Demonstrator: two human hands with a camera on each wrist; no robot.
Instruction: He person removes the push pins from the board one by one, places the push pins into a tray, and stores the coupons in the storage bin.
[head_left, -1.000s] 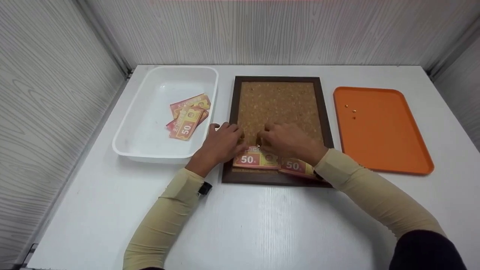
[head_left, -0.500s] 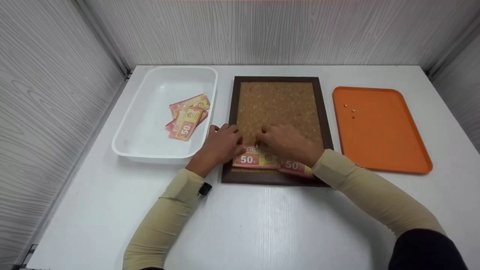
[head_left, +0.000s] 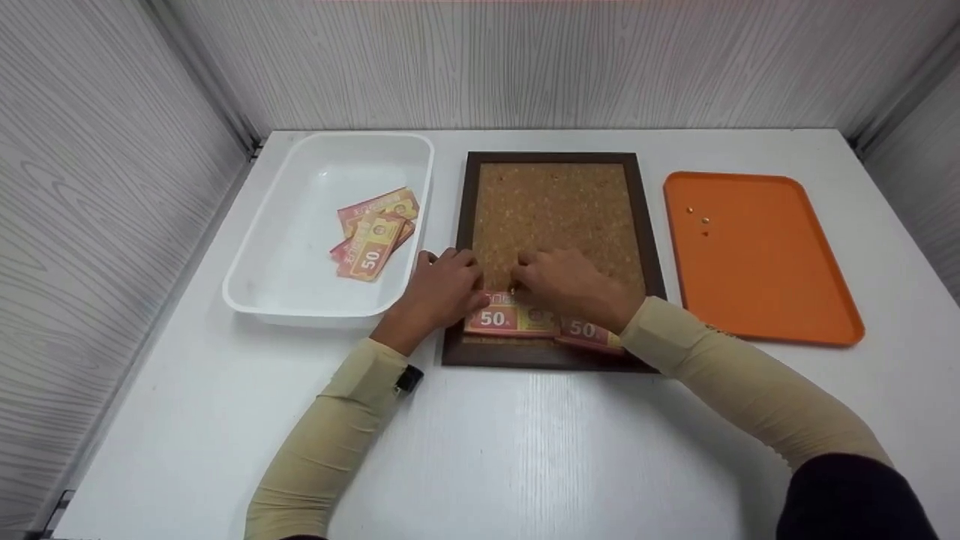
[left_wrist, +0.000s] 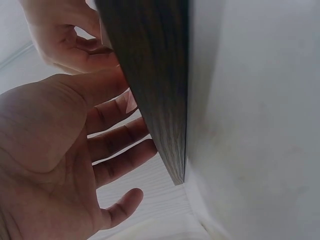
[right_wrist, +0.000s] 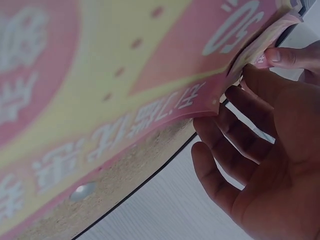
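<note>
A framed corkboard lies on the table with two red and yellow 50 coupons along its near edge. My left hand rests at the board's left side, its thumb on the left coupon and its fingers loosely bent beside the frame. At that coupon's top edge, my right hand pinches a small gold thumbtack, mostly hidden by the fingers. The right coupon is partly under my right wrist. A round-headed tack shows at its top edge in the right wrist view.
A white bin at the left holds several overlapping coupons. To the right lies an orange tray with a few small gold tacks. Some small tacks sit along the corkboard's far edge.
My right hand has shifted very slightly to the left at the left coupon's top edge, and the tack shows less between its fingers. My left hand stays in place.
</note>
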